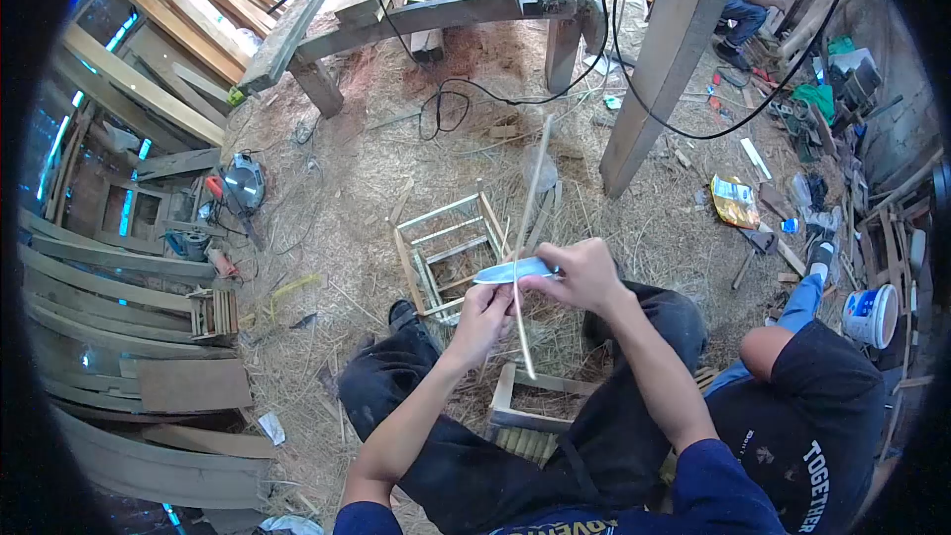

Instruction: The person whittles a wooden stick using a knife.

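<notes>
In front of my lap, my right hand (582, 275) is closed on a knife, its wide pale blade (507, 272) pointing left. The blade crosses a long, thin wooden strip (540, 163), perhaps bamboo, and appears to touch it. My left hand (480, 325) is closed around the strip just below the blade, fingers pinched. The strip stretches away from me at the top and hangs past my hands at the bottom. Beyond my hands stands a small wooden frame (443, 206). Between my legs is another wooden frame with slats (532, 421).
A rough workbench (426, 28) stands ahead, beside a wooden post (669, 59) with black cables. A circular saw (244, 181) lies left, near stacked boards (119, 317). Another person (812, 416) sits close on my right, by a white bucket (870, 317). Shavings cover the floor.
</notes>
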A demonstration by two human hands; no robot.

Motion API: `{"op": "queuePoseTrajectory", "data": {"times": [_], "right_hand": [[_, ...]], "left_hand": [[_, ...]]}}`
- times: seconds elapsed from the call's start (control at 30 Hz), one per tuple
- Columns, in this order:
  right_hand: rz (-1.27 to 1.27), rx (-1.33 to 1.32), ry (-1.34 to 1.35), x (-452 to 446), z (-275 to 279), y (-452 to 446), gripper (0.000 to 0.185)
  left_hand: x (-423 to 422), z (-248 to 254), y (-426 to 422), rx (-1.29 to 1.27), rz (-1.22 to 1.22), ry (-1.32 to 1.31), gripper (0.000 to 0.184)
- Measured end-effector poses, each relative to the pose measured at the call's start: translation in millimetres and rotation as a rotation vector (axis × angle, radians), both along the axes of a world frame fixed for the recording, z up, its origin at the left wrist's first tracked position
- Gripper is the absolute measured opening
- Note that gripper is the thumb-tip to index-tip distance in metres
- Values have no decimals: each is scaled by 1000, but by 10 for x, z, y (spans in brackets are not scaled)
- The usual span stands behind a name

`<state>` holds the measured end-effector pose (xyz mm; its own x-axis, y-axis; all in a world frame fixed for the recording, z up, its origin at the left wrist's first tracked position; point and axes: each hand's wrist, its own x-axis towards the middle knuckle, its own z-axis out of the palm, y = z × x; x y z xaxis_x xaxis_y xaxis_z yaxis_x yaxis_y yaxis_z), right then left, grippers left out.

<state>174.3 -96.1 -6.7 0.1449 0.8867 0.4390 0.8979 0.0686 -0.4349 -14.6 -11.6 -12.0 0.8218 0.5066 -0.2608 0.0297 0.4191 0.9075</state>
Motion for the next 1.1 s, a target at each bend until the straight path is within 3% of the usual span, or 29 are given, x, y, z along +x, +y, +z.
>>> {"op": "queuePoseTrajectory", "data": {"times": [0.03,0.07,0.3,0.47,0.57,0.67,0.77,0.8,1.1], "right_hand": [[11,14,17,-2,24,21,41],[25,28,38,-17,49,38,41],[-28,85,-92,65,134,9,47],[-208,99,-64,202,144,-95,46],[-254,69,-75,245,123,-131,46],[-224,25,-42,186,65,-121,45],[-214,-27,-10,144,51,-95,45],[-213,-28,16,126,39,-51,46],[-258,-72,133,71,38,36,52]], "left_hand": [[34,5,-7,20,24,0,28],[-16,-20,20,-177,-3,-7,25],[-22,48,9,-21,-105,18,22],[-124,33,-27,-96,-158,-28,52],[-190,130,-9,-83,-225,-32,52],[-252,66,41,6,-213,32,51],[-156,18,122,-62,-108,47,51],[-75,124,95,41,-34,71,53],[120,86,62,61,65,-16,47]]}}
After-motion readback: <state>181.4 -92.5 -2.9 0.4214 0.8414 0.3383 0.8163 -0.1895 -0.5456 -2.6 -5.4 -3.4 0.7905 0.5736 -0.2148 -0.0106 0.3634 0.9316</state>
